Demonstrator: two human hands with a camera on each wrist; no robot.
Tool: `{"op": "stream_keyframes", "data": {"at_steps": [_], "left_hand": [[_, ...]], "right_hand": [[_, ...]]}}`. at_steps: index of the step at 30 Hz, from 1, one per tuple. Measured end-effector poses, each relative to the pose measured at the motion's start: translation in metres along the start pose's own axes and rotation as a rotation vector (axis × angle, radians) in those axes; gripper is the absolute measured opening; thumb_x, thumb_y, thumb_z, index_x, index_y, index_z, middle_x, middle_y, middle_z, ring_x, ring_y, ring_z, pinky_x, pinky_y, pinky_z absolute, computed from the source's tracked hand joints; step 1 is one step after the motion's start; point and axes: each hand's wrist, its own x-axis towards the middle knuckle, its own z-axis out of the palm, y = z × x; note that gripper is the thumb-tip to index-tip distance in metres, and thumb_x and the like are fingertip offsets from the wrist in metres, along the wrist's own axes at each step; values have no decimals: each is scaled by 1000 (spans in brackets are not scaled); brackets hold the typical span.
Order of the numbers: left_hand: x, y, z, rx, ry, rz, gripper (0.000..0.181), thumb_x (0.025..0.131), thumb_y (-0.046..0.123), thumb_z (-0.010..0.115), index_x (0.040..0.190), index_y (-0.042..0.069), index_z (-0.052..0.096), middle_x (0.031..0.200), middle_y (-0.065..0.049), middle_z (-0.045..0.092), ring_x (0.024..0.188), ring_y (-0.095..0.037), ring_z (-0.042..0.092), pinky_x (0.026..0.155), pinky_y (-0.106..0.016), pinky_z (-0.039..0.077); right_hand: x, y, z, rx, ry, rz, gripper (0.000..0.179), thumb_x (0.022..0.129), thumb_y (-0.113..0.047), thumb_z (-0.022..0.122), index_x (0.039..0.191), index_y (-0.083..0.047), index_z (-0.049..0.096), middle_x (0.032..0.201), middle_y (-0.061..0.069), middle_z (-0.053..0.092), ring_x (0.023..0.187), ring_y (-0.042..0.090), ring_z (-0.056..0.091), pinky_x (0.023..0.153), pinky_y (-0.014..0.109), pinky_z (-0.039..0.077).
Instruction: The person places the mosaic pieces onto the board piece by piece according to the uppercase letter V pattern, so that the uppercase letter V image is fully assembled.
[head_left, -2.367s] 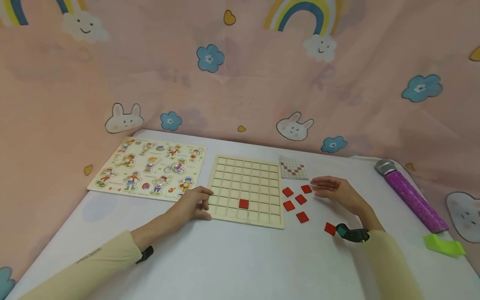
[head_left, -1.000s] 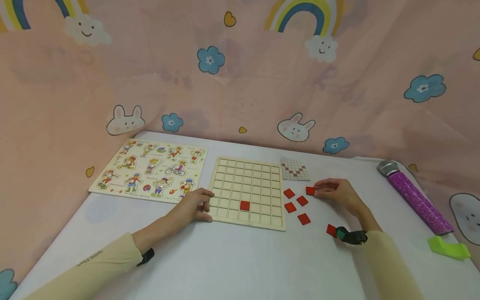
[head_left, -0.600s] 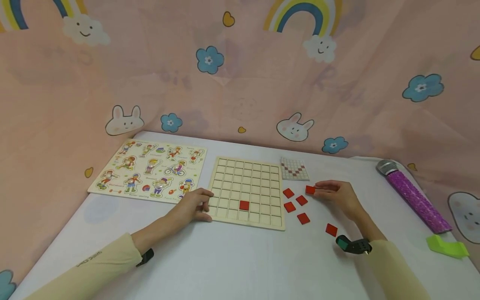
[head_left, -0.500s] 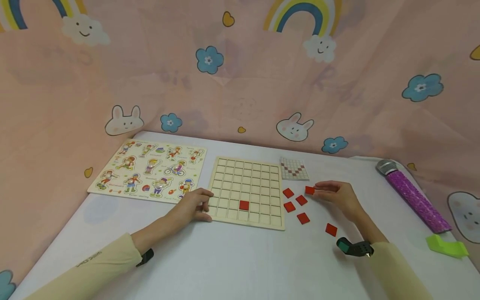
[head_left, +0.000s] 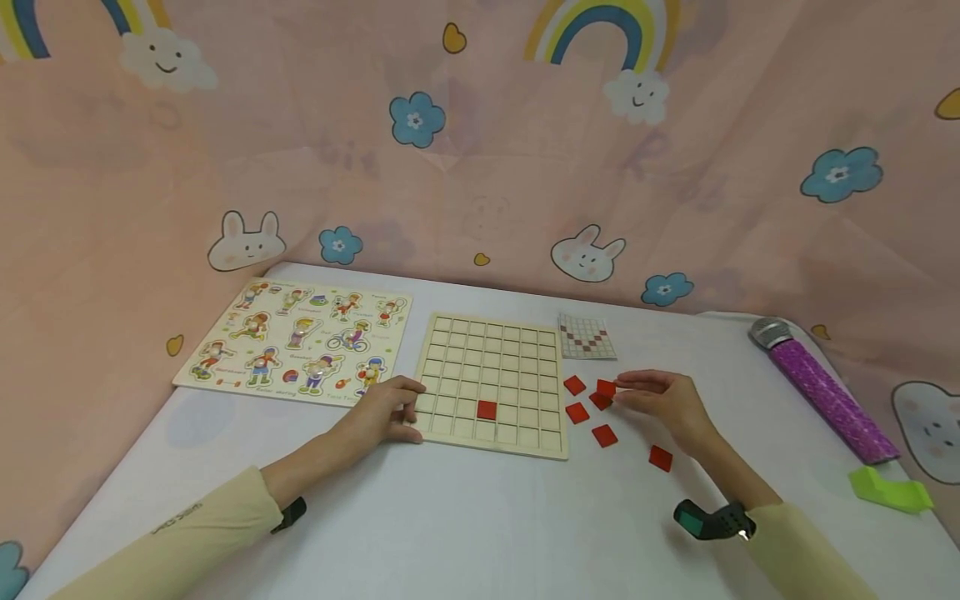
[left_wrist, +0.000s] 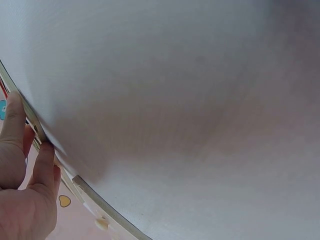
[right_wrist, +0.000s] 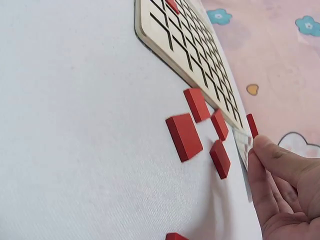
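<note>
My right hand [head_left: 670, 406] pinches a red square tile [head_left: 606, 388] between thumb and fingertips. The tile is raised above another red tile [head_left: 600, 402] on the table. In the right wrist view the held tile [right_wrist: 252, 125] sticks up beyond the fingertips. Several more red tiles, such as this near tile [right_wrist: 184, 137], lie right of the wooden grid board [head_left: 517, 350]. One red tile [head_left: 487, 410] sits in a cell in a lower row of the board. My left hand [head_left: 386, 411] holds the board's left edge near its lower corner, thumb and fingers bent against it.
A small pattern card [head_left: 587, 337] lies beyond the tiles. A puzzle board with sports figures [head_left: 281, 367] is at the left. A purple microphone [head_left: 828, 396] and a bright green piece [head_left: 890, 492] lie at the right. A patterned pink cloth [head_left: 480, 167] hangs behind the table.
My right hand has taken hold of the farthest red tile, lifted it and carried it left over another tile. My left hand has stayed at the board's edge.
</note>
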Motion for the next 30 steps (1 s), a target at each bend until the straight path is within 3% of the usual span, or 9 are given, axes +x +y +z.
{"op": "stream_keyframes", "data": {"at_steps": [6, 17, 30], "left_hand": [[-1, 0, -1, 13, 2, 13, 33, 65, 12, 86, 66, 8, 53, 116, -18, 61, 110, -34, 58, 81, -31, 52], [-1, 1, -1, 1, 4, 12, 33, 66, 11, 86, 66, 7, 53, 116, -18, 61, 110, -34, 58, 81, -31, 52], [-1, 1, -1, -2, -7, 2, 33, 65, 11, 86, 66, 7, 53, 117, -17, 61, 111, -34, 57, 81, -32, 52]], "right_hand": [[-8, -9, 14, 33, 29, 34, 46, 88, -17, 71, 127, 3, 57, 119, 21, 64, 105, 25, 65, 80, 20, 51], [-18, -30, 35, 72, 32, 25, 42, 89, -14, 70, 125, 4, 58, 119, 21, 64, 103, 25, 66, 80, 21, 51], [-7, -38, 60, 91, 8, 23, 40, 87, -15, 72, 121, 3, 62, 113, 19, 67, 102, 26, 66, 79, 23, 52]]}}
